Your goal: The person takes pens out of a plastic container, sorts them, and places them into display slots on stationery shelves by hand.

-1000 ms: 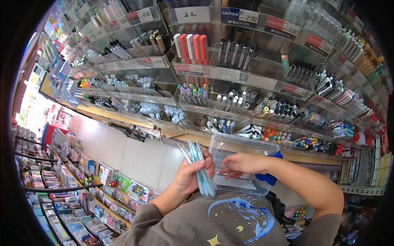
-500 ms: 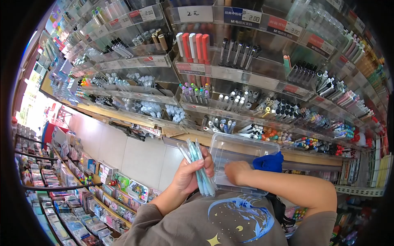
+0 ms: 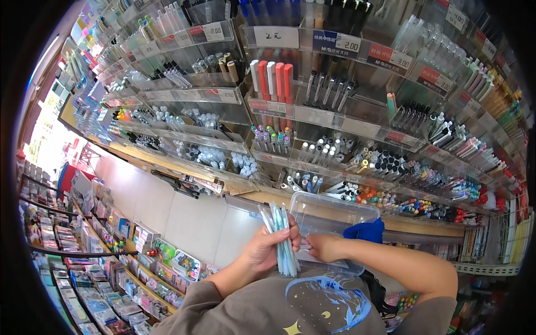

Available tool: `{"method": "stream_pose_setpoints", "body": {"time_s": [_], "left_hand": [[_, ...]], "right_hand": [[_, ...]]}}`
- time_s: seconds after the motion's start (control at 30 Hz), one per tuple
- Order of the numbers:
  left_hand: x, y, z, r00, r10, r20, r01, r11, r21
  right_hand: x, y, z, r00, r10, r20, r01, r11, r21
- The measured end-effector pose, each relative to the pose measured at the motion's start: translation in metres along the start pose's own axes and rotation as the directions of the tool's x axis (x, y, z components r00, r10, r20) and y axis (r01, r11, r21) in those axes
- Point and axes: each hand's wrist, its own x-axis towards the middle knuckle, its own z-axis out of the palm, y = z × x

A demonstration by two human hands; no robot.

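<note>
My left hand (image 3: 269, 247) is closed around a bundle of slim pale-blue and clear pens (image 3: 287, 258), held upright in front of my shirt. Just right of it, my right hand (image 3: 325, 248) is over a clear plastic box (image 3: 335, 202), with its fingers drawn together near the bundle. A pale sliver shows by those fingertips, but I cannot make out what they hold. A blue cloth (image 3: 364, 230) hangs over the box's right side. My right forearm hides part of the box.
Tiered clear racks full of pens (image 3: 321, 151) with price tags (image 3: 335, 43) rise in front of me. A wooden shelf edge (image 3: 413, 225) runs behind the box. Lower left are stationery displays (image 3: 106, 279); tiled floor (image 3: 190, 215) lies between.
My right hand has moved up and left out of the box's middle, closer to the pen bundle. The left hand still grips the pens, and the view has shifted slightly.
</note>
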Motion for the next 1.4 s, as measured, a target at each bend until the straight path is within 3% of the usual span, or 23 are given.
{"method": "stream_pose_setpoints", "body": {"time_s": [0.13,0.23,0.27,0.37,0.47,0.5,0.57,0.6,0.67,0.8,0.87,0.9,0.93,1.03,1.07,1.1,1.13,1.17,1.2,1.23,1.27,1.37,1.4], "left_hand": [[-0.003,-0.002,0.003,0.999,-0.034,0.020,0.033,0.998,0.054],[-0.005,-0.005,0.004,0.997,-0.068,0.020,0.065,0.989,0.133],[-0.006,-0.007,0.004,0.996,-0.085,0.032,0.080,0.987,0.137],[-0.006,-0.007,0.008,0.987,-0.151,0.051,0.142,0.978,0.150],[-0.003,-0.004,0.014,0.995,-0.098,-0.020,0.099,0.947,0.305],[-0.002,-0.003,0.018,1.000,0.013,0.023,-0.023,0.855,0.518],[0.001,0.000,0.030,0.963,0.191,0.189,-0.261,0.501,0.825],[0.005,0.003,0.035,0.901,0.257,0.349,-0.418,0.305,0.856],[0.016,0.007,0.047,0.697,0.278,0.661,-0.655,-0.128,0.744],[0.025,-0.007,0.046,0.781,0.335,0.527,-0.549,-0.033,0.835],[0.030,-0.014,0.041,0.762,0.395,0.514,-0.546,-0.036,0.837],[0.028,-0.021,0.034,0.833,0.402,0.380,-0.452,0.099,0.887],[0.029,-0.025,0.029,0.888,0.391,0.241,-0.348,0.232,0.908],[0.023,-0.016,0.050,0.947,0.315,0.071,-0.250,0.574,0.779],[0.025,-0.017,0.047,0.964,0.266,0.025,-0.216,0.719,0.661],[0.028,-0.019,0.041,0.979,0.204,-0.011,-0.168,0.838,0.520],[0.031,-0.023,0.033,0.991,0.130,-0.036,-0.109,0.927,0.360],[0.036,-0.029,0.014,0.988,0.143,0.058,-0.154,0.869,0.471],[0.021,-0.025,0.043,0.983,0.173,-0.059,-0.117,0.844,0.523],[0.020,-0.028,0.043,0.984,0.174,-0.043,-0.132,0.866,0.482],[0.020,-0.032,0.040,0.985,0.173,-0.027,-0.143,0.887,0.439],[0.020,-0.032,0.042,0.970,0.242,0.037,-0.233,0.866,0.442],[0.021,-0.033,0.041,0.962,0.269,0.051,-0.264,0.858,0.441]], "right_hand": [[0.004,0.007,0.013,0.996,-0.035,-0.088,0.037,0.999,0.025],[-0.018,-0.017,-0.016,0.986,0.137,-0.094,-0.115,0.971,0.211],[-0.024,-0.020,-0.022,0.983,0.159,-0.089,-0.115,0.921,0.371],[-0.036,-0.017,-0.033,0.985,0.161,-0.070,-0.046,0.623,0.781],[-0.063,-0.018,-0.054,0.994,-0.064,0.084,-0.065,0.255,0.965],[-0.072,-0.023,-0.058,0.994,-0.042,0.104,-0.097,0.147,0.984],[-0.083,-0.025,-0.063,0.993,-0.075,0.086,-0.082,0.050,0.995],[-0.088,-0.023,-0.065,0.993,-0.091,0.071,-0.071,0.003,0.997],[-0.094,-0.020,-0.063,0.993,-0.117,0.028,-0.033,-0.039,0.999],[-0.102,-0.022,-0.062,0.993,-0.090,-0.074,0.060,-0.144,0.988],[-0.095,-0.017,-0.058,0.996,-0.062,-0.064,0.049,-0.214,0.976],[-0.094,-0.026,-0.059,0.994,0.061,-0.087,0.098,-0.212,0.972],[-0.094,-0.028,-0.058,0.990,0.073,-0.124,0.136,-0.187,0.973],[-0.089,-0.050,-0.054,0.836,0.271,-0.477,0.451,0.155,0.879],[-0.090,-0.056,-0.053,0.762,0.278,-0.585,0.520,0.275,0.809],[-0.087,-0.054,-0.052,0.713,0.179,-0.678,0.589,0.373,0.717],[-0.084,-0.049,-0.053,0.698,0.124,-0.705,0.565,0.509,0.649],[-0.087,-0.058,-0.055,0.681,0.169,-0.712,0.551,0.522,0.651],[-0.090,-0.067,-0.056,0.662,0.213,-0.719,0.538,0.532,0.653],[-0.079,-0.058,-0.049,0.680,0.215,-0.701,0.541,0.498,0.678],[-0.082,-0.063,-0.050,0.687,0.286,-0.668,0.418,0.596,0.686],[-0.019,-0.018,-0.019,0.551,0.188,-0.813,0.516,0.689,0.509],[-0.022,-0.021,-0.022,0.550,0.180,-0.815,0.495,0.716,0.492]]}}
